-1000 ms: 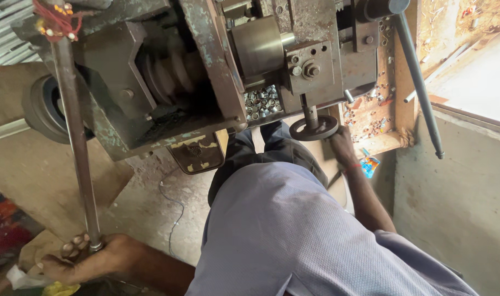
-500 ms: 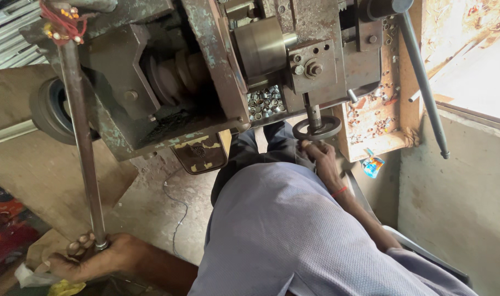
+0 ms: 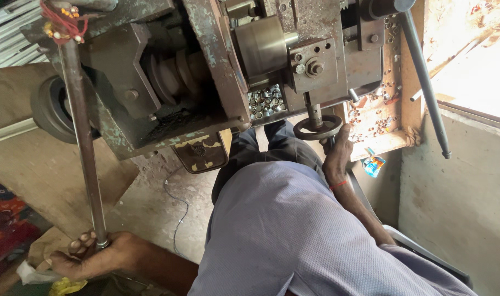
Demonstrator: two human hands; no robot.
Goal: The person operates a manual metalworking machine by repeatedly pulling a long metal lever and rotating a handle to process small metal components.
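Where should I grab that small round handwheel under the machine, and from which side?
Grip the rim of the handwheel on its right edge, coming up from below. It lies flat on a short vertical shaft, so only the rim offers hold. The machine body crowds it from above, and the right hand already touches the rim there. The left hand holds the long rod's lower end.

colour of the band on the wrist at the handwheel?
Red: a thin band on the right hand at the dark handwheel. Head view, the only one.

Small metal rings in tray; blue packet, cable — concrete floor
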